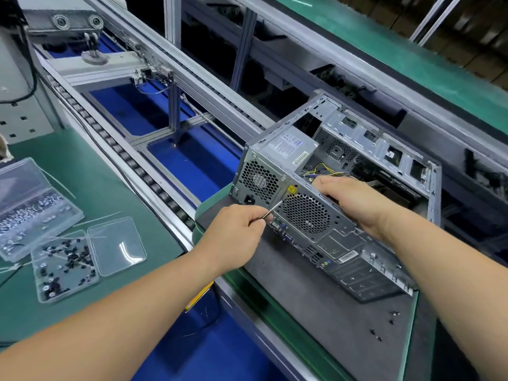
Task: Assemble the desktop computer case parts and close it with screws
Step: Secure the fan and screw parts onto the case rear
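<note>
An open grey desktop case [343, 243] lies on its side on a dark pallet [316, 312], rear panel facing me. The power supply [286, 149] sits in its upper left corner, with coloured wires behind it. My left hand [236, 235] grips a thin screwdriver [273, 209] whose tip points at the rear panel between the power supply grille and the round fan grille [306, 214]. My right hand [354, 199] grips the top edge of the rear panel, fingers curled over into the case. A few black screws [384, 324] lie loose on the pallet's right side.
On the green mat at left stand clear plastic boxes: one with black screws [64, 266], its lid [116, 244] open beside it, and a larger one with silver screws [33, 210]. A roller conveyor rail [123, 158] runs diagonally between the mat and the pallet.
</note>
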